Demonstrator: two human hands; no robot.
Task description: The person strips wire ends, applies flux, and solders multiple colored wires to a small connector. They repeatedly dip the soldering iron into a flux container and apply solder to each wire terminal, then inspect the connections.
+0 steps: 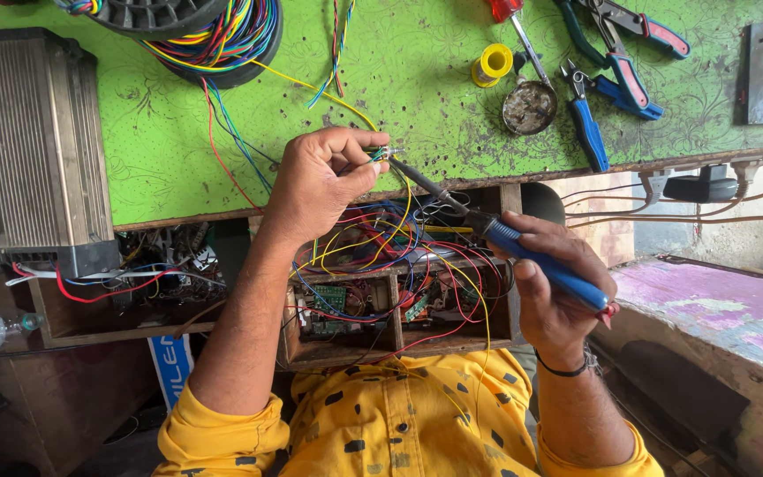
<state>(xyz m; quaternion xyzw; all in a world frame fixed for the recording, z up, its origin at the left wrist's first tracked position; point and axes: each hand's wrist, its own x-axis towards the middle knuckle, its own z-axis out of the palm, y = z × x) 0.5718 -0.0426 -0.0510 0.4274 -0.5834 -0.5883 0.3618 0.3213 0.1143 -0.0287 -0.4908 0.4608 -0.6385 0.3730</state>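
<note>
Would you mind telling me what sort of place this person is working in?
Most likely an electronics repair bench. The right hand holds a soldering iron to wires pinched in the left hand; a solder spool and pliers lie on the green table.

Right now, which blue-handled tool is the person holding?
The soldering iron, gripped in the right hand, its tip at the wires pinched by the left hand. The blue-handled pliers lie untouched on the green bench.
</note>
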